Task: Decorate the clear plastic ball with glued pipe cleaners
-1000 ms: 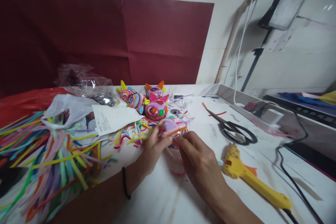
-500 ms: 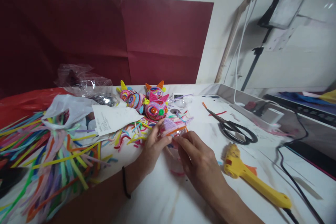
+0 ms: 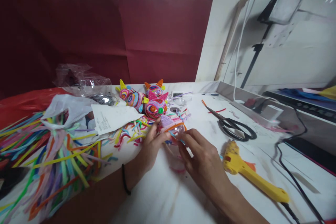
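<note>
At mid-bench, the left hand reaches forward, its fingers pinching the near-left edge of a small pipe-cleaner bundle. The bundle lies crosswise, left to right, just above the bench. The right hand angles inward, fingertips gripping its right end.
</note>
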{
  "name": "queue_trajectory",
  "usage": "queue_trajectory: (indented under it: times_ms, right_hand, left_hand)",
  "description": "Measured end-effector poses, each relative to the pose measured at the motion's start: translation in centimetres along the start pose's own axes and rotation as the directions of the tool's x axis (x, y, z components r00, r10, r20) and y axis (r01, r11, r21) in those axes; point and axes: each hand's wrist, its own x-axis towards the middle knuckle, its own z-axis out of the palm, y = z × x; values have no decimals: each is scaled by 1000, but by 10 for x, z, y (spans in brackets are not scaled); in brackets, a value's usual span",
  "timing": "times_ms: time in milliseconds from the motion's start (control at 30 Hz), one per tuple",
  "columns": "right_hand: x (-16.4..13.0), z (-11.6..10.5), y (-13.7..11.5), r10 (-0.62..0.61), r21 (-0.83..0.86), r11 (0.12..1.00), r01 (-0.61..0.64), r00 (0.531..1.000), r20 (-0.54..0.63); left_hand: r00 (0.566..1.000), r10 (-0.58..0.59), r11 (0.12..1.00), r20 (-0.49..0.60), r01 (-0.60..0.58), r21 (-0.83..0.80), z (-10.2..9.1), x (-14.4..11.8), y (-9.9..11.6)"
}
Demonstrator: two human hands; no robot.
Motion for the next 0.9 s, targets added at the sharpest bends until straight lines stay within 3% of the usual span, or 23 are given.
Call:
queue_trajectory:
  times_ms: [167, 300, 433, 567, 667, 800, 900]
  right_hand:
    - [-1, -14, -4, -10, -79, 997, 3, 997, -77]
    - [-13, -48, -5, 47, -152, 985, -76, 981, -187]
    - [-39, -85, 20, 131, -311, 930, -196, 967, -220]
    - [-77, -107, 73, 218, -440, 867, -233, 972, -87]
    - [-104, -113, 109, 269, -406, 890, -208, 958, 99]
    - [-124, -110, 130, 314, -276, 927, -253, 926, 207]
    - [-131, -102, 135, 220, -204, 963, -176, 951, 218]
  left_hand:
    - [998, -55, 997, -18, 53, -59, 1, 0, 1]
    - [997, -65, 994, -35, 62, -89, -3, 2, -2]
    - [996, -70, 984, -53, 60, -170, -4, 5, -4]
    - [989, -112, 962, -97, 83, -259, -2, 6, 0]
    - [980, -152, 945, -131, 105, -309, 0, 6, 3]
    - [973, -179, 929, -143, 119, -351, -1, 6, 2]
    - [970, -200, 918, -138, 136, -373, -4, 7, 1]
